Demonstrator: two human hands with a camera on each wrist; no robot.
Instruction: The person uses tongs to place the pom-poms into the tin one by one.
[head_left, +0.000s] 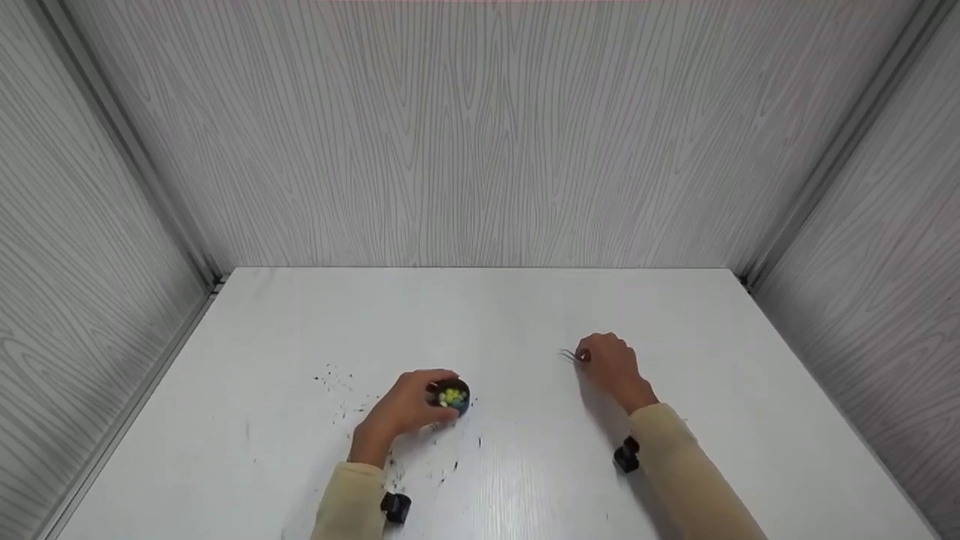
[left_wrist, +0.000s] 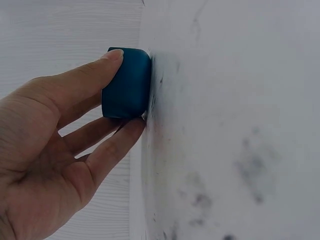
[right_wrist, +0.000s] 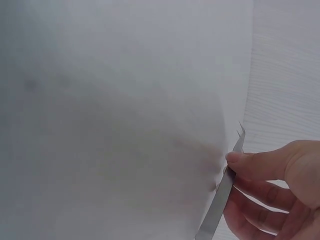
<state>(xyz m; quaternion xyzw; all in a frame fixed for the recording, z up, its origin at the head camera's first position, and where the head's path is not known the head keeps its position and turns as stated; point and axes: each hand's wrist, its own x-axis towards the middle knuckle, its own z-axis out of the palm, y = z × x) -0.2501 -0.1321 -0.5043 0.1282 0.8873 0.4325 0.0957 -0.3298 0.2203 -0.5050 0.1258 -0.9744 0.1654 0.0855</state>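
Observation:
A small blue-teal cup (left_wrist: pixel 128 82) stands on the white table, with yellow, green and bluish beads (head_left: pixel 452 396) inside. My left hand (head_left: pixel 412 401) grips it by the sides, thumb on one side and fingers on the other. To the right, my right hand (head_left: pixel 611 365) pinches metal tweezers (right_wrist: pixel 220 200) between thumb and fingers. The bent, pointed tips of the tweezers aim left, toward the cup, and stand slightly apart with nothing between them. In the head view the hand covers most of the tweezers.
Dark specks and smudges (head_left: pixel 334 379) mark the white table (head_left: pixel 510 315) around the left hand. Grey wood-grain panels (head_left: pixel 480 135) close off the back and both sides. A black wrist camera (head_left: pixel 396 508) sits by the left sleeve, and another (head_left: pixel 626 455) by the right.

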